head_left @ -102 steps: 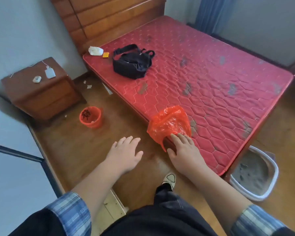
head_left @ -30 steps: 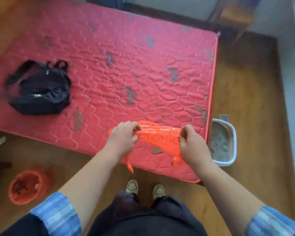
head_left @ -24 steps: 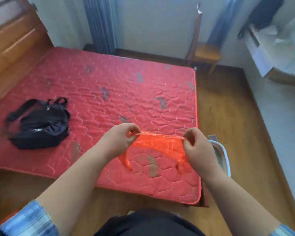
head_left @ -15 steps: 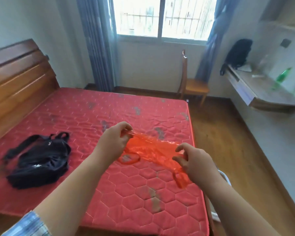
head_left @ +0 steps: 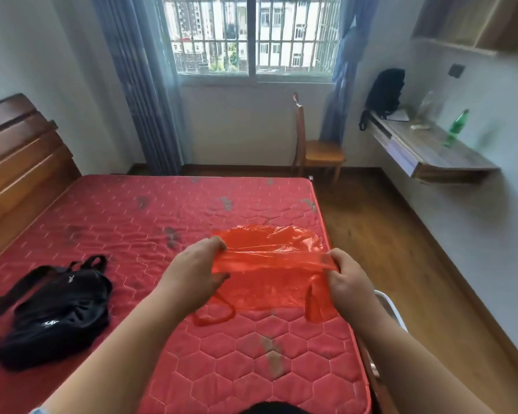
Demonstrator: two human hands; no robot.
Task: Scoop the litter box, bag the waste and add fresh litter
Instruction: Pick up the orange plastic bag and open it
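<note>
A thin orange plastic bag [head_left: 269,264] is stretched out flat between both hands above the red mattress [head_left: 162,222]. My left hand [head_left: 196,271] pinches its left edge and my right hand [head_left: 352,276] pinches its right edge. The bag's handle loops hang down below the hands. Only a sliver of the white litter box rim [head_left: 393,309] shows on the floor, mostly hidden behind my right forearm; its contents are out of sight.
A black backpack [head_left: 50,312] lies on the mattress at left. A wooden headboard [head_left: 18,162] stands far left. A wooden chair [head_left: 317,147] sits under the window. A wall shelf [head_left: 431,153] at right carries a green bottle [head_left: 456,128]. Wooden floor [head_left: 401,234] runs right of the bed.
My right hand took the bag off the mattress edge, my left hand joined it, and the two pulled it out wide. The view lifted from the floor to the room.
</note>
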